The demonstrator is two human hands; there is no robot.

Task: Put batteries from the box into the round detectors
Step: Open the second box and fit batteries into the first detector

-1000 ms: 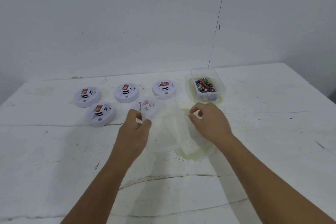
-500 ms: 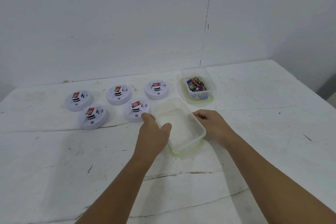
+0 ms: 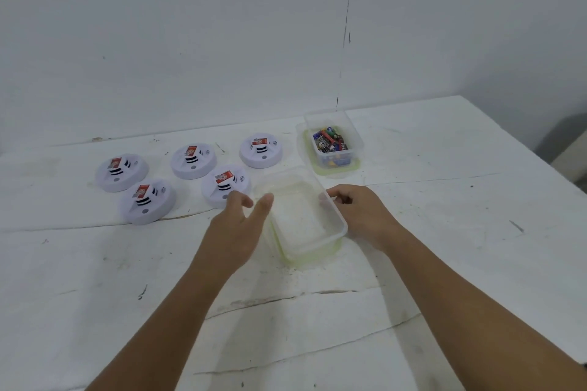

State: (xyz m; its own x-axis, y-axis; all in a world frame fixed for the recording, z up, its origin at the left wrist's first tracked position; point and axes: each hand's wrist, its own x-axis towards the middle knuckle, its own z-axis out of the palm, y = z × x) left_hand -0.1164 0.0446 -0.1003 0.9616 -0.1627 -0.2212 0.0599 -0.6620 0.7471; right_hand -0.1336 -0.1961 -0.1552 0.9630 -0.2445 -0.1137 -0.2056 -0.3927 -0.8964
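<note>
While your right hand (image 3: 365, 216) curls its fingers on the far right rim of the empty tub (image 3: 305, 219), your left hand (image 3: 236, 225) is spread open at the tub's left side, fingers straight, gripping nothing; whether the thumb touches the rim is hard to tell.

The tub is clear, thin plastic sitting on a greenish lid. It looks light and a bit flexy, so expect it to skate on the table (image 3: 444, 232) if nudged.

Batteries (image 3: 330, 141): a mixed heap in the box (image 3: 332, 165), which stands at the far side of the table, past the tub and just right of the detectors. Colours are red, blue and green, with some bare metal ends. Judged small, hard, smooth and prone to roll. Pinch one at mid-body between thumb and forefinger, not by the ends. The box itself looks light, so steady it if the pile snags.

Detectors (image 3: 225, 186): five white round discs lie in two rows left of the tub, the nearest just beyond your left fingertips. Each shows a red-labelled block and black slots at its centre. They look like rigid plastic shells, light enough to slide, so hold the rim while you seat a cell.
</note>
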